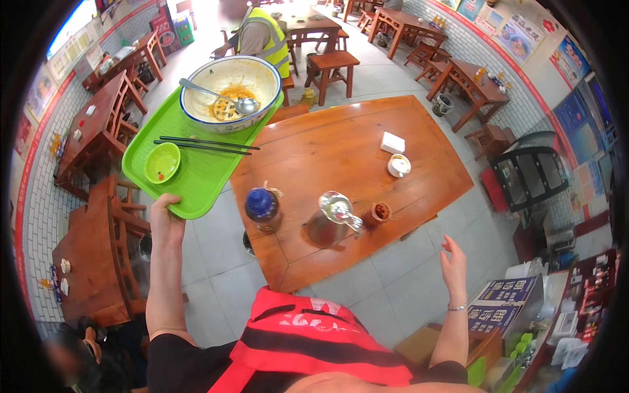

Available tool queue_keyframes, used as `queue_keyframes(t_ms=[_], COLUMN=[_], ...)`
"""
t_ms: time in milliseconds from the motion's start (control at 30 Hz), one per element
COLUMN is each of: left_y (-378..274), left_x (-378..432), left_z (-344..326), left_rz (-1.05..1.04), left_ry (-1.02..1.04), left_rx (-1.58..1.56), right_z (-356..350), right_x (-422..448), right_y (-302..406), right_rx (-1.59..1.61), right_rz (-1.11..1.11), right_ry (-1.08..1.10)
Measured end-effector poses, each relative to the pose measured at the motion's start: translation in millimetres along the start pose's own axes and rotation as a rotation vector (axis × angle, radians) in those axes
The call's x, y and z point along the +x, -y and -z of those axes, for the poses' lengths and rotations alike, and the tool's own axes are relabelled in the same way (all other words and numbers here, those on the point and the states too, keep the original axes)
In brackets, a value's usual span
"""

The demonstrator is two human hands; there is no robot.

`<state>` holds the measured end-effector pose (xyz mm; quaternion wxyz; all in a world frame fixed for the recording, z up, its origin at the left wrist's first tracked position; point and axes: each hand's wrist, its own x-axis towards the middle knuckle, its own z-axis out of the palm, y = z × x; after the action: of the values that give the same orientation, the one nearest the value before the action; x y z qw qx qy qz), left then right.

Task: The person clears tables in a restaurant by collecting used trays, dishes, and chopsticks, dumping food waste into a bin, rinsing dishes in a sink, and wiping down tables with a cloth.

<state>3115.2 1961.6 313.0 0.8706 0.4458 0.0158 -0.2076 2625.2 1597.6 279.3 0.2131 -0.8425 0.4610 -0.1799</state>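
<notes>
My left hand (168, 216) grips the near corner of a green plastic tray (196, 189), holding it up to the left of a wooden table (339, 152). On the tray are a large white bowl with a blue rim (196, 98), a small green bowl (164, 159) and a pair of black chopsticks (209, 145). A metal spoon (245, 106) rests in the large bowl, amid orange-brown food remains. Bits of food sit in the small bowl too. My right hand (453, 263) hangs in the air off the table's right side, holding nothing, fingers apart.
The table bears a blue-capped bottle (263, 209), a metal-topped jar (330, 223), a reddish jar (377, 214), a white cup (399, 165) and a white tissue pack (392, 142). A person in a yellow vest (265, 42) sits beyond; another person (93, 349) is at lower left. Stools (334, 61) stand around.
</notes>
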Motion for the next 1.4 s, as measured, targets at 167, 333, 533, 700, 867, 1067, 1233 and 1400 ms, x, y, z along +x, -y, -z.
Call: queue_keyframes(t_ms=[167,333,533,700,867,1067,1233,1400], left_y=[52.6,133.5,241.9,327.4,404.3,513.3,607.5,695.6], left_x=[-68.8,-140.7,-195.5,-246.6,-264.1,-295.1,-325.8,-354.6], left_z=[-86.6,-180.9,-272.7,-373.8,-463.8,-593.2,-702.0,-795.0], left_rz=[0.061,0.212,0.426,0.627,0.710,0.818,0.906,1.013], left_ry=[0.129,0.250,0.466,0.575,0.646,0.822,0.990,1.100], left_rx=[0.011,0.026,0.055,0.123,0.293,0.323,0.360,0.368], right_z=[62.6,127.5,178.1,224.4,255.3,321.0,376.1,438.4], right_x=[-34.6,-40.5,-13.8,29.9,77.9,115.6,114.1,123.8], right_y=[-55.3,-110.2,-178.4,-242.4,-337.2,-458.2,-554.7,-655.9], right_rx=[0.045,0.160,0.663,1.048,1.387,1.536,1.487,1.550], right_rz=[0.043,0.075,0.031,-0.082,-0.176,-0.194,-0.306,-0.292], right_ry=[-0.092,-0.172,-0.193,-0.269,-0.259,-0.230,-0.425,-0.443])
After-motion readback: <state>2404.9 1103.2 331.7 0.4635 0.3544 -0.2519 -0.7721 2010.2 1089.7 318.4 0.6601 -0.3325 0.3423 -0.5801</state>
